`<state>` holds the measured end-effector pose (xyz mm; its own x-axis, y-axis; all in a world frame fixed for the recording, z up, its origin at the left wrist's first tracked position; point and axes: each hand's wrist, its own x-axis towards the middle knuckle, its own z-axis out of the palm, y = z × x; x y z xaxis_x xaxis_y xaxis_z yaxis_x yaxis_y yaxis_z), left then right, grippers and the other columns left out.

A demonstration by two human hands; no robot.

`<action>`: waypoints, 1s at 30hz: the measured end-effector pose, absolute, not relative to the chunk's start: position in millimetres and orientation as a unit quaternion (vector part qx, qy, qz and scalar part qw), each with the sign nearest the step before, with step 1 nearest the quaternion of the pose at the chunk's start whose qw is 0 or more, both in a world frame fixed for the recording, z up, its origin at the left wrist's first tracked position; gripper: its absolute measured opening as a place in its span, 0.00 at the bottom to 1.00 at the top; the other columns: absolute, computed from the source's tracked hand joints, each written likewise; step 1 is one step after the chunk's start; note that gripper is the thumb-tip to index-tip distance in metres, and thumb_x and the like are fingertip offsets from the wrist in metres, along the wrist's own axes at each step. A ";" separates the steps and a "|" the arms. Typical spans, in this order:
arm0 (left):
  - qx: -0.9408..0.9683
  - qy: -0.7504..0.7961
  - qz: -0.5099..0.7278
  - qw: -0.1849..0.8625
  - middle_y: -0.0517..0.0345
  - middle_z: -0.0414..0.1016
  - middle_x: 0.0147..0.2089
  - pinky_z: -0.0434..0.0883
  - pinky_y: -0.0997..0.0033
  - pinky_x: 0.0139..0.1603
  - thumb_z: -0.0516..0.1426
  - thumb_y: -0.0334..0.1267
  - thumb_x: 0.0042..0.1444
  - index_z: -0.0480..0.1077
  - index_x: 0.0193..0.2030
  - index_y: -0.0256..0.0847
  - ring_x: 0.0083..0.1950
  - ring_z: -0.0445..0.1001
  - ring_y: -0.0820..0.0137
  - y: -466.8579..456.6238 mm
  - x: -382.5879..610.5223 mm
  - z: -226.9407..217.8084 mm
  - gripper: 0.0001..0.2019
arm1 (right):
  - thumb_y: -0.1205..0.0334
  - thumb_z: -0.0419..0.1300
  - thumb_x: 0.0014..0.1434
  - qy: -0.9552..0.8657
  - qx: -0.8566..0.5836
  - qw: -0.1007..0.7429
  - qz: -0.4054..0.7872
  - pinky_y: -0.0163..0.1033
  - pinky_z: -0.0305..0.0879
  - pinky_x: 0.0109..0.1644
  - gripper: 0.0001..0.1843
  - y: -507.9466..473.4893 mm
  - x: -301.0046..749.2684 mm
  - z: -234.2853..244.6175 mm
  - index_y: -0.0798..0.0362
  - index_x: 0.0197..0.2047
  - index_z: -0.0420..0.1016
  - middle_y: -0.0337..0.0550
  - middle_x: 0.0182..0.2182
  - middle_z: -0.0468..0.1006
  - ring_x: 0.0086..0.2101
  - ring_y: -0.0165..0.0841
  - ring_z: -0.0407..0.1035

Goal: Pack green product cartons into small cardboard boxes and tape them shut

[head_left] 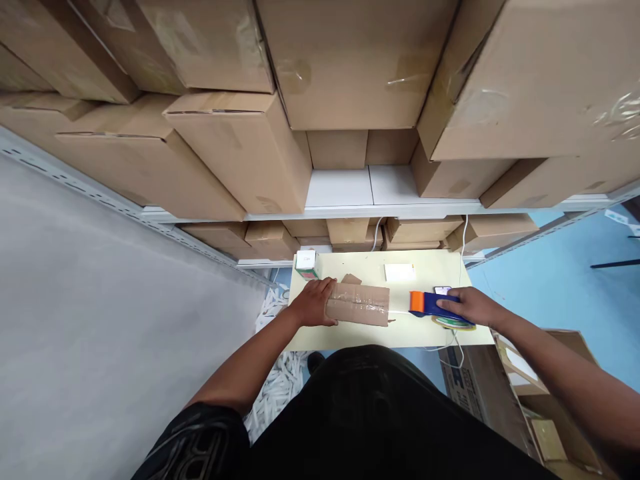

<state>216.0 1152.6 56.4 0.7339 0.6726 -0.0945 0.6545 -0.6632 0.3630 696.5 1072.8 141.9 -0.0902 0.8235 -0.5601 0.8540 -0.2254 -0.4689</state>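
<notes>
On the pale yellow table (320, 337) lies a small cardboard box (358, 305) with shiny clear tape across its top. My left hand (316, 303) grips the box at its left end, thumb and fingers around the edge. To the right, my right hand (465, 303) is closed on a blue tape dispenser (431, 303) with an orange front end and a roll of tape underneath. The dispenser is apart from the box. A torn cardboard flap (351, 279) sticks out behind the box.
A small white and green box (307, 264) and a white card or flat box (399, 272) sit at the table's back. A phone (443, 290) lies beside my right hand. Stacked cartons (350, 67) fill the shelf above. An open carton (565, 400) stands at lower right; paper strips (280, 387) lie left.
</notes>
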 end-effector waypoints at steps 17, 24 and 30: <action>0.886 0.386 0.027 0.255 0.33 0.51 0.77 0.51 0.43 0.76 0.72 0.64 0.36 0.45 0.79 0.37 0.75 0.54 0.40 1159.1 217.4 58.4 0.69 | 0.34 0.56 0.60 0.498 0.725 0.112 -0.462 0.40 0.60 0.34 0.32 1096.5 618.7 24.2 0.56 0.26 0.78 0.54 0.30 0.82 0.31 0.41 0.75; 0.825 0.440 0.146 0.323 0.42 0.36 0.82 0.49 0.49 0.78 0.45 0.51 0.72 0.41 0.79 0.40 0.81 0.38 0.57 1141.3 219.9 44.3 0.34 | 0.43 0.44 0.71 0.549 0.811 0.045 -0.197 0.45 0.61 0.43 0.30 1035.0 602.8 8.6 0.57 0.45 0.79 0.57 0.38 0.83 0.40 0.46 0.76; 0.703 0.587 0.168 0.364 0.42 0.70 0.68 0.65 0.48 0.69 0.51 0.54 0.68 0.59 0.73 0.41 0.71 0.67 0.52 1116.0 227.5 41.8 0.31 | 0.49 0.50 0.71 0.583 0.798 0.074 -0.131 0.52 0.54 0.59 0.22 1028.6 587.4 -19.9 0.54 0.47 0.80 0.59 0.46 0.82 0.48 0.50 0.72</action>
